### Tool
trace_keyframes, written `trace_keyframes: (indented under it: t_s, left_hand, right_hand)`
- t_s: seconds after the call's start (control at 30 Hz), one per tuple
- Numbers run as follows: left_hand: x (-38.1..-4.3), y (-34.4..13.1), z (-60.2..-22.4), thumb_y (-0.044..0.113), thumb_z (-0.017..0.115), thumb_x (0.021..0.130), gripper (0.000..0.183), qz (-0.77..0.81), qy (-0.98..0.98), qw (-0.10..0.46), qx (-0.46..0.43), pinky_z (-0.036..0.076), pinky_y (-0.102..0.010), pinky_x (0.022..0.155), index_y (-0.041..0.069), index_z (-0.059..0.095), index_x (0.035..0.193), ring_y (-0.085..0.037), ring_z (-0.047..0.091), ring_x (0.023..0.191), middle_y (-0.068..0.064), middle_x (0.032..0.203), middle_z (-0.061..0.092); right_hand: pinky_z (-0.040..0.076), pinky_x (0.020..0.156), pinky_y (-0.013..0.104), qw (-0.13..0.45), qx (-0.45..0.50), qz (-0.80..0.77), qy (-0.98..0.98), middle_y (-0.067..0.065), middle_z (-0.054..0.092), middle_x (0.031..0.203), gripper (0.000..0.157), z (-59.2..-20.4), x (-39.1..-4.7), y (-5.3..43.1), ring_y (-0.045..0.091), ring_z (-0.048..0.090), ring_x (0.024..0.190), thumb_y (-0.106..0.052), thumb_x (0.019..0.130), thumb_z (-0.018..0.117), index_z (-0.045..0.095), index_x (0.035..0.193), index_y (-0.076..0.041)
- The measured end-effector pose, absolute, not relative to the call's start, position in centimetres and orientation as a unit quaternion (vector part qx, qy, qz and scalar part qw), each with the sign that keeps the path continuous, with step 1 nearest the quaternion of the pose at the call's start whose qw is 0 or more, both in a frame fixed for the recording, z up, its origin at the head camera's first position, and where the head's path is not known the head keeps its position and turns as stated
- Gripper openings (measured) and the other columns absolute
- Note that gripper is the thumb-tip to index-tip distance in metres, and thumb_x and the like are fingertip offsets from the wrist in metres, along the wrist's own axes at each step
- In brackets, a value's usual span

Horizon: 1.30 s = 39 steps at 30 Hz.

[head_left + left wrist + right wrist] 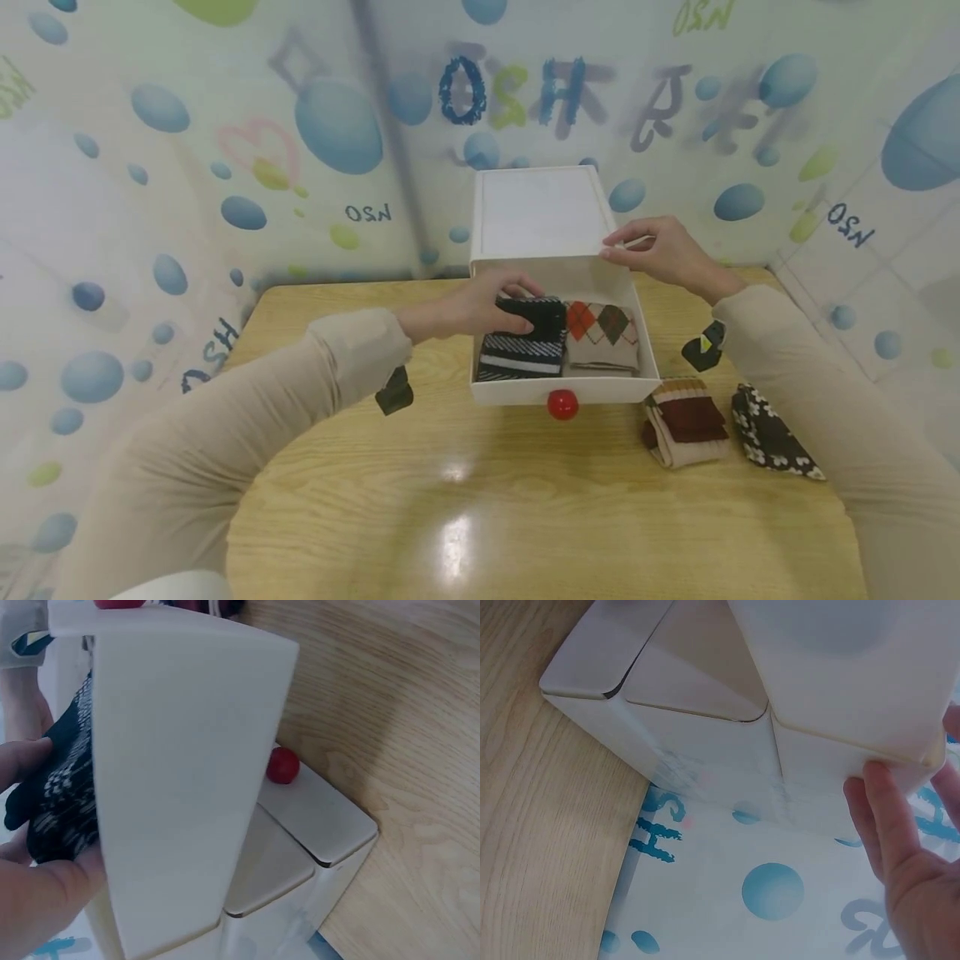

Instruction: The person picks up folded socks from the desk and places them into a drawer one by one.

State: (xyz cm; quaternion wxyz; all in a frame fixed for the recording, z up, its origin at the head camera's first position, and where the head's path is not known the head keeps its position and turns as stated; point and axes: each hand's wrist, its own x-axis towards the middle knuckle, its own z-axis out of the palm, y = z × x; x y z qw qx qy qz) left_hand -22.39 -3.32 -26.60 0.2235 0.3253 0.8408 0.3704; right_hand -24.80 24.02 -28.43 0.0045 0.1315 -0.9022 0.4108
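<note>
A white box (487, 390) with a red knob (562, 404) on its front holds two folded bundles of knitwear, apparently socks. On its left side lies the black-and-white patterned bundle (525, 354), which my left hand (487, 304) pinches between thumb and fingers. In the left wrist view this dark bundle (71, 795) bends between my fingers beside the box wall. A beige argyle bundle (603, 337) with orange and green diamonds sits to its right. My right hand (663, 254) grips the box's back right corner, where the white panel (543, 212) rises.
On the table (360, 500), right of the box, lie a maroon-and-beige folded bundle (686, 425) and a black one with white flowers (776, 437). Other pale-topped boxes (322, 814), one near a red knob (283, 765), adjoin the box. A patterned wall covering (337, 125) stands behind.
</note>
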Motion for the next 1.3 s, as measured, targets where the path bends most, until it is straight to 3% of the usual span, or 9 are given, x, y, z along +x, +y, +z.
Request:
trace_keyframes:
  t_s: [0.2, 0.47, 1.03, 1.3]
  left_hand:
    - [-22.5, -3.2, -25.7, 0.001, 0.064, 0.079, 0.042, 0.38, 0.832, 0.237, 0.329, 0.042, -0.03, 0.088, 0.006, 0.05, 0.119, -0.023, 0.047, 0.109, -0.01, 0.119, 0.051]
    - [-22.7, -3.5, -24.9, -0.005, 0.058, 0.082, 0.042, 0.428, 0.802, 0.257, 0.328, 0.048, -0.03, 0.081, 0.0, 0.045, 0.122, -0.027, 0.052, 0.105, -0.019, 0.119, 0.048]
    - [-23.6, -4.0, -26.1, 0.003, 0.062, 0.082, 0.04, 0.468, 0.802, 0.223, 0.295, 0.047, -0.029, 0.082, 0.002, 0.048, 0.12, -0.024, 0.053, 0.103, -0.018, 0.116, 0.05]
    - [-23.6, -4.3, -26.4, 0.003, 0.062, 0.081, 0.04, 0.505, 0.783, 0.188, 0.31, 0.044, -0.031, 0.086, -0.002, 0.048, 0.118, -0.03, 0.049, 0.107, -0.02, 0.115, 0.05]
  right_hand:
    - [0.048, 0.078, 0.041, -0.001, 0.126, 0.411, -0.903, 0.012, 0.055, 0.113, 0.038, -28.6, -25.0, 24.1, 0.031, 0.055, 0.1, -0.032, 0.082, 0.063, 0.062, 0.108, -0.005]
    - [0.048, 0.079, 0.042, -0.001, 0.126, 0.411, -0.903, 0.012, 0.055, 0.112, 0.038, -28.6, -25.1, 24.2, 0.032, 0.055, 0.101, -0.033, 0.082, 0.062, 0.061, 0.107, -0.004]
    - [0.047, 0.08, 0.043, 0.0, 0.126, 0.417, -0.9, 0.012, 0.054, 0.113, 0.038, -28.7, -25.0, 24.1, 0.032, 0.054, 0.102, -0.032, 0.082, 0.062, 0.061, 0.107, -0.004]
    - [0.047, 0.08, 0.043, 0.007, 0.128, 0.414, -0.901, 0.013, 0.055, 0.112, 0.038, -28.8, -25.1, 24.2, 0.033, 0.055, 0.101, -0.033, 0.082, 0.062, 0.062, 0.107, -0.004]
